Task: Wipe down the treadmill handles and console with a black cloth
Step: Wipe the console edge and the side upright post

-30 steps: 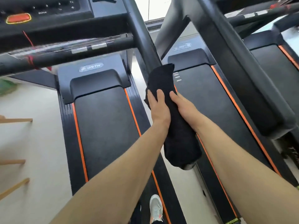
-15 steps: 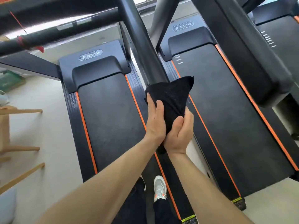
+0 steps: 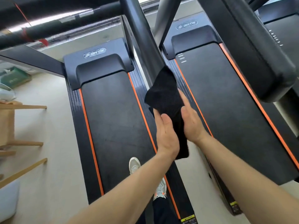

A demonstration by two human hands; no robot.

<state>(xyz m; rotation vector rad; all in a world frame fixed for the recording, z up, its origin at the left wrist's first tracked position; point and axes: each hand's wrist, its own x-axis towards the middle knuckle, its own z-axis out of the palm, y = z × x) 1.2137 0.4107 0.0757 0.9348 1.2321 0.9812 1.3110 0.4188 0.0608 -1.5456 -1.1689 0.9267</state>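
A black cloth is wrapped around the lower end of the treadmill's right side handle, a dark slanted bar. My left hand presses the cloth from the left and my right hand presses it from the right, so the cloth sits between both palms. One end of the cloth hangs down below my left wrist. The front handlebar, black with a glossy wrapped stretch and a red cord, crosses the top left. The console is out of view.
I stand on the treadmill belt, my shoes near its right edge. A second treadmill lies to the right, its thick handle overhead. Wooden furniture legs and a green crate stand on the floor at left.
The view tilted down, so the console left the frame. Both hands slid the cloth down the slanted handle; the hands have spread apart, with the right hand now flat on the cloth's right side.
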